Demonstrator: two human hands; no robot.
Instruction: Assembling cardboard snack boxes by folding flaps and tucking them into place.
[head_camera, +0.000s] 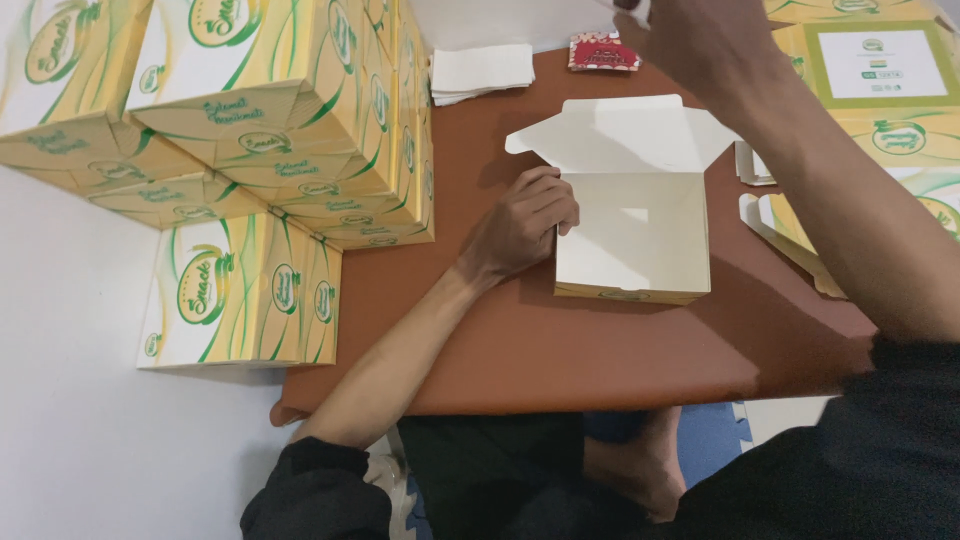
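Fingers (553, 197) of the left hand (520, 228) curl closed on the open white box's (632, 235) side wall, which could buckle if squeezed; the raised right hand's (700, 45) grip is probably closed, too blurred to tell.

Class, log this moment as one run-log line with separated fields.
left hand: steadies open white cardboard box | right hand: raised beyond box, contents unclear | surface: brown table | nearby: stacked yellow boxes
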